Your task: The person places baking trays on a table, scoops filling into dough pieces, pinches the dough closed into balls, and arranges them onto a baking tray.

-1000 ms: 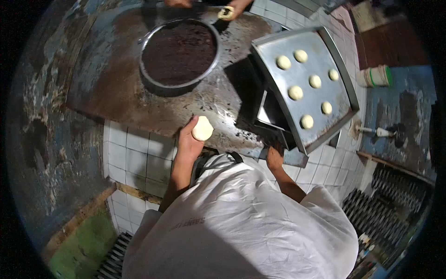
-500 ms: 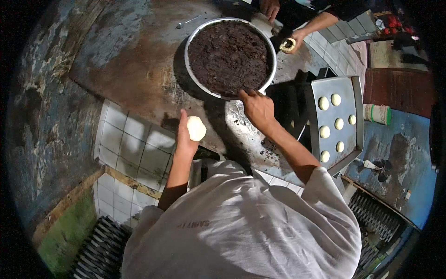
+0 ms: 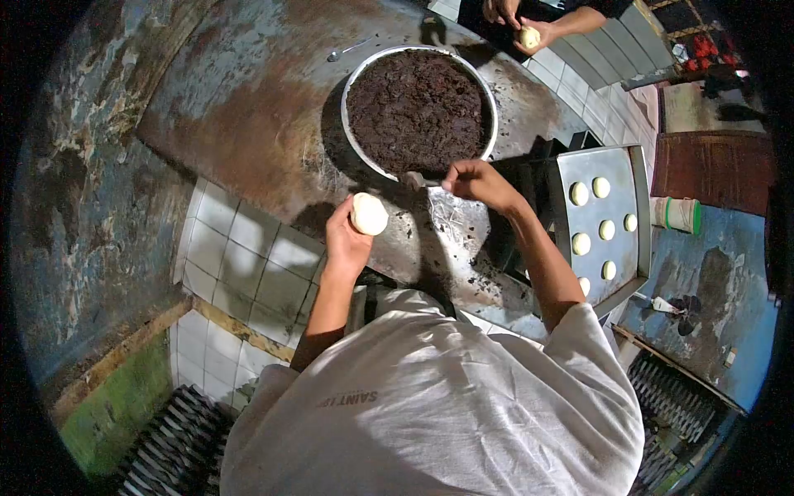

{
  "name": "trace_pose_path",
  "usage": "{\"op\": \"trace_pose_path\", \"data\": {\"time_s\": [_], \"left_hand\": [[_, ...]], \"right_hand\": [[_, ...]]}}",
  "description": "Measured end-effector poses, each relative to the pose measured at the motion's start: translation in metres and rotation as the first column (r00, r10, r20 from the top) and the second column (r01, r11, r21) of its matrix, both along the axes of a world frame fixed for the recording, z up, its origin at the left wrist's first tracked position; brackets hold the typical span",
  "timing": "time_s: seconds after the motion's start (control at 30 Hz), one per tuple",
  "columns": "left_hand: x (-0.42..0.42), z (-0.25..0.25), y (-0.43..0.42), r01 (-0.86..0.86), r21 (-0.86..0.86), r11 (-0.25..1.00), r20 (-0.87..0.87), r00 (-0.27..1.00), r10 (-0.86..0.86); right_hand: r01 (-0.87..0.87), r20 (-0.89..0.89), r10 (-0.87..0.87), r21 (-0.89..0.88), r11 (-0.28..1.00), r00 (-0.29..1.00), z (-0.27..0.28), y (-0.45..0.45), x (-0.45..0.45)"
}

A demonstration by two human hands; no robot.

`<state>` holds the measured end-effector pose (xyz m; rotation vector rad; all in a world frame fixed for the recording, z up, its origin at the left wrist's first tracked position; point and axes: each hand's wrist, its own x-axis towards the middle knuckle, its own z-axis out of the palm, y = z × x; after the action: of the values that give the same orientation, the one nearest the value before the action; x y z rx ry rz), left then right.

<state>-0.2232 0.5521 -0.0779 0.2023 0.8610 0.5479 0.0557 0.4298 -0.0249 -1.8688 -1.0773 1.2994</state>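
one dough disc [image 3: 369, 215] — seven balls [image 3: 606, 230]

White short-sleeved shirt [image 3: 438, 397] (small dark lettering, "SAINT" legible [image 3: 351, 399]).

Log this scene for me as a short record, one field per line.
Left hand: holding a pale dough round
Right hand: fingers curled by the pan's near rim; contents unclear
Round metal pan: filled with dark, crumbly filling
Metal tray: seven dough balls visible
Co-worker's hands: with another dough piece
Spoon: on the worktable, beyond the pan
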Motion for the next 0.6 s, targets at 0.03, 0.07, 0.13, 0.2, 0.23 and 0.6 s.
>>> {"op": "trace_pose_path", "data": {"time_s": [0.03,0.07,0.13,0.2,0.23,0.6], "left_hand": [[0.008,-0.002,-0.006,0.020,-0.008,1.000,-0.002,1.000,-0.020],[0.016,-0.003,-0.012,0.049,-0.036,0.998,0.056,0.997,-0.047],[0.039,0.017,-0.037,0.091,-0.109,0.990,0.144,0.987,-0.075],[0.058,0.013,-0.065,0.174,-0.159,0.972,0.340,0.934,-0.111],[0.066,0.014,-0.079,0.231,-0.221,0.948,0.442,0.890,-0.114],[0.103,0.059,-0.213,0.441,-0.038,0.897,0.313,0.857,-0.408]], "right_hand": [[0.104,-0.280,-0.100,0.001,0.995,0.955,0.010,-0.017,-0.009],[0.136,-0.332,-0.126,0.008,0.991,0.935,0.021,-0.033,-0.020],[0.226,-0.483,-0.197,0.003,0.974,0.853,0.031,-0.063,-0.040],[0.362,-0.459,-0.282,0.096,0.927,0.843,0.018,-0.089,-0.062],[0.424,-0.447,-0.325,0.140,0.895,0.833,-0.001,-0.104,-0.071],[0.897,-0.341,-0.833,0.083,0.435,0.436,-0.129,-0.371,-0.164]]}}
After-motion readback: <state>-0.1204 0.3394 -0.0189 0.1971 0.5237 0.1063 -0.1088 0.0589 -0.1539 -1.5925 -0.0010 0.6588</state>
